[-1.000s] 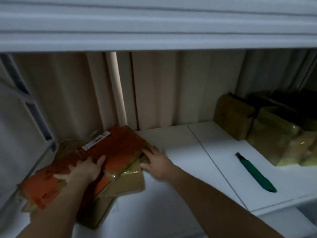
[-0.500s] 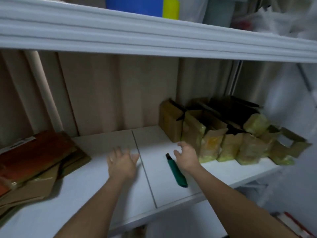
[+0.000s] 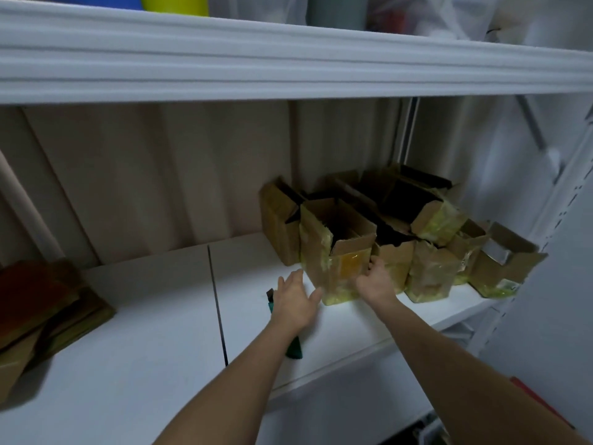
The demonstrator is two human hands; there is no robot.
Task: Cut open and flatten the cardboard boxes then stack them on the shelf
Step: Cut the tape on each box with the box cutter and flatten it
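A small upright cardboard box (image 3: 335,252) with yellow tape and open top flaps stands at the front of a cluster of similar boxes (image 3: 430,236) on the white shelf (image 3: 144,354). My left hand (image 3: 295,300) is spread open at the box's lower left corner. My right hand (image 3: 377,282) touches the box's right side, fingers reaching behind its edge. A green box cutter (image 3: 293,346) lies on the shelf, mostly hidden under my left hand and wrist. A pile of flattened cardboard (image 3: 41,313), the top piece orange-red, lies at the far left.
The upper shelf (image 3: 288,65) overhangs close above and carries blue, yellow and plastic-wrapped items. A beige panelled back wall closes the shelf. A white metal upright (image 3: 564,194) bounds the right side. A seam (image 3: 218,303) splits the shelf boards.
Both hands moved right and forward from mid-shelf to the front box; the left hand crossed over the cutter. A second ago both hands lay on the flattened pile at left.
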